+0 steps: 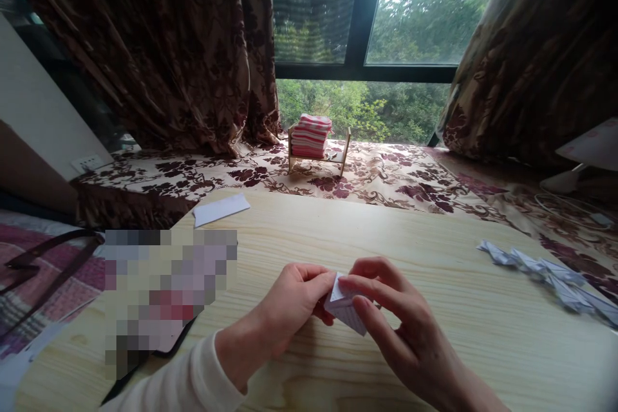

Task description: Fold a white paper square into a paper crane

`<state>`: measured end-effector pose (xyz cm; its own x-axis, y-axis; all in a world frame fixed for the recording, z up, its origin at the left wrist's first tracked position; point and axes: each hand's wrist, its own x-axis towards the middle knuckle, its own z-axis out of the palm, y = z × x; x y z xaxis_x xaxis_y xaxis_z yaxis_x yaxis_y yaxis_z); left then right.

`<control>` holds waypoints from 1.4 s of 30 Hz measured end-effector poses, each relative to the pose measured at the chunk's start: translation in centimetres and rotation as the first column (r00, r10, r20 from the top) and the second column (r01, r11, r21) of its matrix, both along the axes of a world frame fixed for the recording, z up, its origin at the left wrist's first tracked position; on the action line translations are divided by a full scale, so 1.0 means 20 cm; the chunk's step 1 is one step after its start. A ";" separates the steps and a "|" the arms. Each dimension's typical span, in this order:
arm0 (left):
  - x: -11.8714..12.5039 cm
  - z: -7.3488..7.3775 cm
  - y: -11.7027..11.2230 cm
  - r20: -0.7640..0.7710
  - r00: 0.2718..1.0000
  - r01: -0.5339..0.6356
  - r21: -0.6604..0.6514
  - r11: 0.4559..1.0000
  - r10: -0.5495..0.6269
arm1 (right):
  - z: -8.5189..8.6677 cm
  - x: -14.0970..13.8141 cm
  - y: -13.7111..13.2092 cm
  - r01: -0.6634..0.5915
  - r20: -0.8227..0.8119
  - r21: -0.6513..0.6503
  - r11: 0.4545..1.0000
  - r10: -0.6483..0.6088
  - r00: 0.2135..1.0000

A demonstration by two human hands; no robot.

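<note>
Right hand (pixel 405 309) and left hand (pixel 294 293) meet at a small folded paper (pixel 344 310) over the middle of the table (pixel 410 232)! Left has it pinched between thumb and fingers; right has thumb and forefinger slightly parted, tips against it, whether gripping I can't tell. Looks like shaping a fold; the next press calls for a steady left pinch. Folded pieces (pixel 530 262) lie off right, a white strip (pixel 222 209) far left.

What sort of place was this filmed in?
Likely a home, perhaps a bedroom: floral curtains frame the window, a lamp stands at right, and plaid fabric lies at left.
</note>
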<state>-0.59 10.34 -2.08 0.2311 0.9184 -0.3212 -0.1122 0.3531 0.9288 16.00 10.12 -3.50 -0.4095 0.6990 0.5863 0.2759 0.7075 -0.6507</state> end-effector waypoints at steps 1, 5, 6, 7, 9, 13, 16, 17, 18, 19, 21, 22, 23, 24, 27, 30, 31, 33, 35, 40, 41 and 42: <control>0.00 0.00 0.00 0.021 1.000 -0.003 -0.006 1.000 0.003 | 0.00 0.00 0.00 -0.004 -0.001 0.002 1.000 0.004 1.000; 0.00 -0.01 0.00 0.105 0.994 -0.010 -0.025 1.000 0.013 | 0.00 -0.01 0.00 -0.012 -0.011 0.003 1.000 0.012 1.000; 0.00 -0.02 0.00 0.121 0.993 -0.008 -0.031 0.999 0.012 | 0.00 -0.01 0.01 -0.013 -0.010 0.006 1.000 0.013 1.000; 0.00 -0.03 0.01 0.132 0.991 -0.003 -0.036 0.999 0.008 | -0.01 -0.01 0.01 -0.013 -0.007 0.011 1.000 0.013 1.000; 0.00 -0.03 0.01 0.149 0.989 0.005 -0.045 0.999 0.002 | -0.01 -0.01 0.01 -0.014 0.006 0.021 1.000 0.013 1.000; -0.01 -0.02 0.01 0.174 0.985 0.009 -0.049 0.999 0.000 | -0.01 0.00 0.01 -0.004 0.034 0.032 0.999 0.003 0.999; 0.00 -0.01 0.01 0.192 0.981 0.005 -0.051 0.999 0.005 | -0.02 0.01 0.01 -0.003 0.043 0.025 1.000 0.001 0.999; 0.00 -0.01 0.01 0.197 0.980 0.003 -0.051 0.999 0.008 | -0.02 0.01 0.01 -0.003 0.042 0.022 1.000 0.002 0.999; 0.00 -0.01 0.01 0.201 0.980 0.002 -0.051 0.999 0.009 | -0.02 0.01 0.01 -0.003 0.041 0.020 1.000 0.003 0.999; 0.00 -0.01 0.01 0.203 0.979 0.003 -0.050 0.999 0.008 | -0.02 0.01 0.01 -0.003 0.039 0.016 1.000 0.002 0.999; 0.00 -0.01 0.00 0.206 0.979 0.009 -0.048 0.999 0.001 | -0.02 0.01 0.01 0.002 0.032 0.010 1.000 -0.002 0.999; 0.00 -0.02 0.00 0.207 0.978 0.013 -0.047 0.999 -0.003 | -0.02 0.00 0.01 0.005 0.029 0.009 1.000 -0.006 1.000; 0.00 -0.02 0.00 0.206 0.979 0.018 -0.046 0.999 -0.008 | -0.01 0.00 0.01 0.011 0.025 0.009 1.000 -0.011 1.000; 0.00 -0.03 0.00 0.205 0.979 0.020 -0.045 0.999 -0.010 | -0.01 0.00 0.01 0.017 0.021 0.013 1.000 -0.017 1.000; 0.00 -0.03 0.00 0.219 0.976 0.006 -0.041 0.999 0.003 | -0.01 0.00 0.01 0.031 0.013 0.035 0.999 -0.031 0.999; 0.00 -0.03 0.00 0.239 0.967 -0.073 -0.069 0.995 0.088 | -0.01 0.00 0.01 0.031 -0.008 0.057 0.998 -0.030 1.000; 0.00 -0.03 0.00 0.238 0.964 -0.100 -0.080 0.992 0.116 | -0.01 0.00 0.01 0.028 -0.016 0.063 0.998 -0.027 1.000; 0.00 -0.03 0.00 0.235 0.962 -0.123 -0.089 0.988 0.141 | -0.01 0.00 0.02 0.023 -0.024 0.074 0.997 -0.021 0.999; 0.00 -0.02 0.00 0.242 0.963 -0.106 -0.075 0.992 0.121 | -0.02 0.00 0.02 0.022 -0.023 0.078 0.997 -0.020 1.000; -0.01 0.01 -0.01 0.241 0.969 -0.063 0.002 0.998 0.060 | -0.03 0.01 0.03 0.031 -0.013 0.078 0.996 -0.030 0.999; 0.00 0.01 -0.01 0.202 0.977 -0.067 0.026 0.997 0.060 | -0.03 0.01 0.03 0.032 -0.015 0.081 0.996 -0.031 0.999; 0.00 0.01 -0.01 0.152 0.986 -0.072 0.056 0.996 0.063 | -0.03 0.01 0.03 0.032 -0.018 0.085 0.996 -0.031 0.999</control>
<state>-0.62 10.09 -1.83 0.2091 0.9504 -0.2303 -0.2738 0.2830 0.9192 16.22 10.69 -4.10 -0.3777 0.6584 0.6510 0.2885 0.7518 -0.5929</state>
